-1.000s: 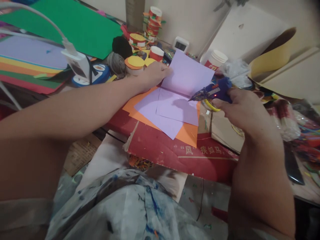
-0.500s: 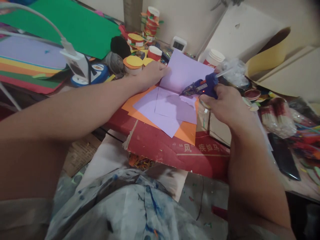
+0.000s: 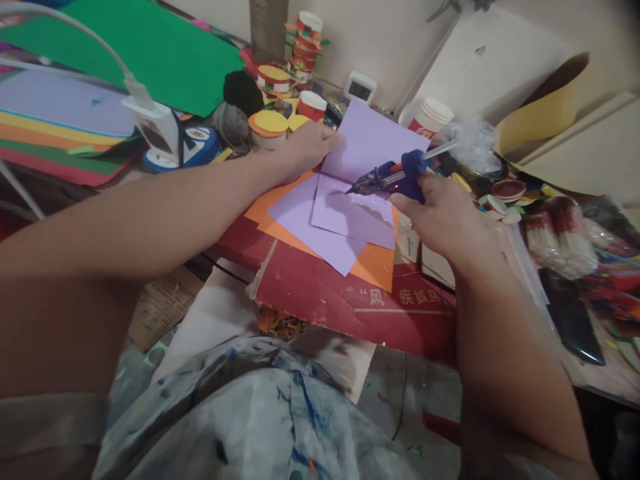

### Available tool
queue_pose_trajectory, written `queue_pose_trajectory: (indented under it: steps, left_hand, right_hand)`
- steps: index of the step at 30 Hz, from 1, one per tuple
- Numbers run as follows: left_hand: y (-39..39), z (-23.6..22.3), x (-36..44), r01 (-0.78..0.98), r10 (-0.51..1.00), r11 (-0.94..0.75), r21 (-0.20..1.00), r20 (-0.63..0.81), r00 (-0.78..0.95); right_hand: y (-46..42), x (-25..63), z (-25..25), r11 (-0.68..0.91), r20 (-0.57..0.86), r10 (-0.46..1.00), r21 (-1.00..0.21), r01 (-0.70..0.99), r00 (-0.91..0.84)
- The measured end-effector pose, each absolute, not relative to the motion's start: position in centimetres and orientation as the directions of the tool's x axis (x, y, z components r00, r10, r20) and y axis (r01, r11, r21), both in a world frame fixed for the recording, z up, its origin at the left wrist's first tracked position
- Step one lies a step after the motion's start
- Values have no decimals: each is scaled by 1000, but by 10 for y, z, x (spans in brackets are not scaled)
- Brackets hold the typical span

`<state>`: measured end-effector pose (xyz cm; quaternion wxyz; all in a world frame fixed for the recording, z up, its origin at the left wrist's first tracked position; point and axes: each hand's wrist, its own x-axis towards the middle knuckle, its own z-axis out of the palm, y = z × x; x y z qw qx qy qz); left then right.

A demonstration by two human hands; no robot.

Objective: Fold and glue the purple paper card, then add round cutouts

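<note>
Just right of centre, the right hand (image 3: 445, 217) grips a glue gun (image 3: 411, 175) — best moved low and evenly — while the left hand (image 3: 311, 148) apparently pinches the raised purple sheet (image 3: 377, 137).

Craft-making spot: a small handicraft workshop or a home worktable, cannot tell which. Indoors; crowded table against a pale wall (image 3: 360, 40), upper centre of frame. Evidence: blue glue gun (image 3: 413, 175), light glowing, right of centre; purple sheets (image 3: 377, 133) and orange paper (image 3: 377, 267) mid-frame, over red printed cardboard (image 3: 320, 287). Upper left: big green sheet (image 3: 125, 53), stack of coloured sheets (image 3: 55, 127). Upper centre: black ball (image 3: 243, 92), apparently yarn, and decorated cup tower (image 3: 306, 47). Right edge: tangled bright strips (image 3: 613, 280). Lower centre: stained garment (image 3: 240, 427), coloured scraps on grey floor (image 3: 375, 373).
</note>
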<state>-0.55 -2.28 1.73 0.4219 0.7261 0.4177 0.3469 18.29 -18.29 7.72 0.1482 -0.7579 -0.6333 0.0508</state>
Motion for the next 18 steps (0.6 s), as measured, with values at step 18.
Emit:
queue_pose_trajectory:
  steps: [18]
  left_hand:
    - [-24, 21, -7, 336, 904, -285, 898, 134, 407]
  right_hand:
    - [-191, 197, 90, -196, 60, 973, -283, 939, 222]
